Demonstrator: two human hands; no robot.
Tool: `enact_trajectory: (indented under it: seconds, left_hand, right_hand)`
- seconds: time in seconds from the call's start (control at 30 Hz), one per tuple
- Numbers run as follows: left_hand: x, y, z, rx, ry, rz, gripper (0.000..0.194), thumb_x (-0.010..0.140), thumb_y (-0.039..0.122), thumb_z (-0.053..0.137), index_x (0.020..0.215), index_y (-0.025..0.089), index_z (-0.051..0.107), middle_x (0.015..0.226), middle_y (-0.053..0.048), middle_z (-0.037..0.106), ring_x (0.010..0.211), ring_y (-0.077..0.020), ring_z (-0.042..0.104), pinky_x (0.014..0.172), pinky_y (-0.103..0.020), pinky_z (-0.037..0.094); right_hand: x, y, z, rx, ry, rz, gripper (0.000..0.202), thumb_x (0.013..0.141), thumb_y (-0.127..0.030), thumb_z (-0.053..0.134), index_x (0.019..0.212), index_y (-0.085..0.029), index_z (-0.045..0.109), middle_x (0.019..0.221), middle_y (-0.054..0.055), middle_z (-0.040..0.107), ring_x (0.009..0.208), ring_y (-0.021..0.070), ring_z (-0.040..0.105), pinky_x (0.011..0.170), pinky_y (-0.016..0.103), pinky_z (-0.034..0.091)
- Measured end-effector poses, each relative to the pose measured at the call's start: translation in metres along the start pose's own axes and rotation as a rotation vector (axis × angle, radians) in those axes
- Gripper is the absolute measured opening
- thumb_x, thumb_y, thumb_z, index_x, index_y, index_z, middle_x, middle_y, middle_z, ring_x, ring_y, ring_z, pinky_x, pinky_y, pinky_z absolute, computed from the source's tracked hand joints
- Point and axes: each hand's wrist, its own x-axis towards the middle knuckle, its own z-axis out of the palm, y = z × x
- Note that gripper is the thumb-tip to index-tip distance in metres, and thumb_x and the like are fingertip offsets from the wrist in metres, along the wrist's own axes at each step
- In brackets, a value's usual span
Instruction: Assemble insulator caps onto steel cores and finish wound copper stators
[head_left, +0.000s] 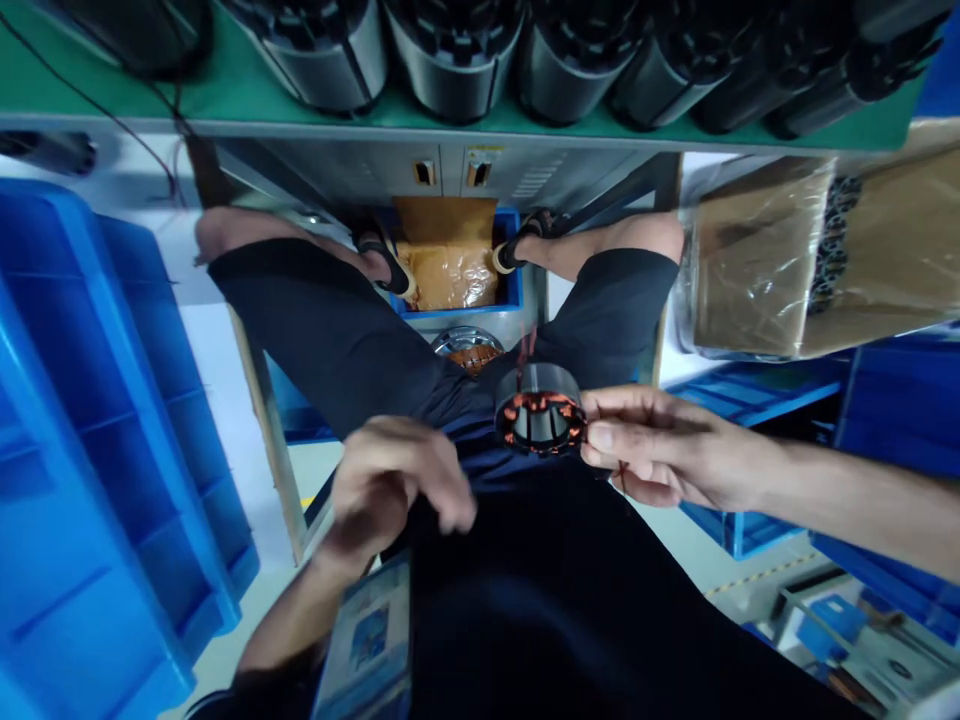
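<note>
My right hand (660, 440) pinches a motor stator (538, 380) by its right side, thumb in front and fingers behind. The stator is a ring with a grey metal outer wall, a dark toothed core and orange-copper windings around its opening. Thin reddish lead wires (528, 345) stand up from its far side, and a short wire hangs by my right fingers. To the left of the stator, apart from it, hovers my left hand (405, 470). Its fingers are bent and smeared by motion; nothing shows in them. Below the left wrist is a flat, card-like thing (367, 640) with a picture.
Several dark metal cylinders (457, 70) line the green bench top (225, 90) ahead. Blue bins (90, 420) stand at left. On the right is a plastic-lined carton (757, 260) of black parts. A blue crate (512, 290) lies between my feet, near a metal bowl (465, 335) of copper-coloured pieces.
</note>
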Motion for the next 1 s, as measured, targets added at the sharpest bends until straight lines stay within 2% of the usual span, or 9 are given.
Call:
enact_trajectory:
  seconds: [0.07, 0.17, 0.27, 0.37, 0.47, 0.57, 0.7, 0.87, 1.0]
  left_hand:
    - [0.017, 0.013, -0.014, 0.26, 0.081, 0.362, 0.052, 0.086, 0.077, 0.099, 0.115, 0.036, 0.088, 0.105, -0.005, 0.089, 0.097, -0.0287, 0.09, 0.079, -0.041, 0.076]
    - [0.054, 0.036, -0.021, 0.529, -0.043, 0.642, 0.038, 0.096, 0.037, 0.098, 0.131, 0.039, 0.085, 0.139, -0.001, 0.089, 0.138, -0.0312, 0.085, 0.125, -0.055, 0.069]
    - [0.073, 0.048, -0.003, 0.059, -0.338, 0.124, 0.023, 0.104, 0.048, 0.09, 0.115, 0.029, 0.085, 0.114, -0.003, 0.093, 0.112, -0.0294, 0.092, 0.115, -0.052, 0.074]
    - [0.067, 0.048, 0.022, -0.289, -0.595, -0.35, 0.055, 0.119, 0.068, 0.058, 0.105, 0.021, 0.082, 0.091, -0.01, 0.089, 0.079, -0.0298, 0.091, 0.077, -0.044, 0.078]
    - [0.06, 0.043, 0.029, -0.05, -0.487, -0.275, 0.037, 0.111, 0.056, 0.077, 0.118, 0.02, 0.078, 0.104, -0.01, 0.091, 0.088, -0.0281, 0.092, 0.078, -0.037, 0.075]
    - [0.063, 0.043, 0.019, 0.513, -0.246, 0.287, 0.038, 0.102, 0.024, 0.085, 0.139, 0.023, 0.074, 0.136, -0.012, 0.089, 0.12, -0.0311, 0.09, 0.103, -0.041, 0.075]
    - [0.074, 0.055, 0.013, 0.788, -0.185, 0.848, 0.018, 0.11, 0.015, 0.076, 0.127, 0.021, 0.08, 0.13, -0.011, 0.09, 0.117, -0.028, 0.091, 0.107, -0.041, 0.077]
    - [0.072, 0.068, 0.019, 0.899, -0.158, 1.034, 0.012, 0.108, 0.018, 0.082, 0.113, 0.029, 0.085, 0.122, -0.001, 0.092, 0.112, -0.0221, 0.092, 0.108, -0.036, 0.079]
    - [0.063, 0.061, 0.017, 0.8, -0.197, 0.86, 0.023, 0.101, 0.026, 0.085, 0.123, 0.02, 0.082, 0.115, -0.01, 0.092, 0.101, -0.0274, 0.092, 0.105, -0.044, 0.079]
  right_hand:
    - [-0.001, 0.004, 0.008, 0.145, 0.006, 0.044, 0.055, 0.1, -0.061, 0.095, 0.092, -0.022, 0.058, 0.076, -0.011, 0.044, 0.051, 0.0024, 0.023, 0.04, 0.016, 0.029]
    - [-0.004, -0.012, 0.016, -0.12, -0.052, -0.058, 0.047, 0.111, -0.061, 0.082, 0.096, -0.023, 0.061, 0.076, -0.01, 0.048, 0.048, 0.0038, 0.03, 0.04, 0.019, 0.032]
    - [-0.01, -0.038, 0.008, -0.743, -0.015, -0.375, 0.033, 0.12, -0.043, 0.069, 0.093, -0.025, 0.064, 0.074, -0.007, 0.051, 0.054, 0.0088, 0.04, 0.046, 0.025, 0.035]
    - [-0.019, -0.058, -0.014, -1.282, 0.001, -0.576, 0.037, 0.121, -0.023, 0.053, 0.086, -0.027, 0.067, 0.069, -0.003, 0.045, 0.065, 0.0158, 0.041, 0.054, 0.035, 0.028]
    - [-0.029, -0.071, -0.034, -1.641, 0.027, -0.726, 0.039, 0.126, -0.04, 0.053, 0.098, -0.028, 0.077, 0.076, -0.001, 0.06, 0.076, 0.018, 0.051, 0.066, 0.036, 0.04]
    - [-0.034, -0.077, -0.042, -1.391, 0.123, -0.642, 0.038, 0.118, -0.062, 0.073, 0.125, -0.026, 0.084, 0.105, 0.002, 0.081, 0.098, 0.0187, 0.071, 0.09, 0.036, 0.06]
    - [-0.022, -0.062, -0.039, -0.744, -0.19, -0.118, 0.03, 0.12, -0.047, 0.072, 0.11, -0.022, 0.084, 0.096, 0.0, 0.083, 0.087, 0.0133, 0.081, 0.075, 0.023, 0.065]
    - [-0.008, -0.03, -0.033, -0.257, -0.283, 0.23, 0.044, 0.1, -0.06, 0.095, 0.099, -0.019, 0.079, 0.083, -0.002, 0.074, 0.071, 0.0127, 0.073, 0.067, 0.025, 0.067]
    - [-0.018, -0.024, -0.025, -0.613, -0.149, -0.052, 0.047, 0.111, -0.064, 0.08, 0.092, -0.021, 0.074, 0.068, -0.009, 0.053, 0.054, 0.0074, 0.045, 0.051, 0.02, 0.045]
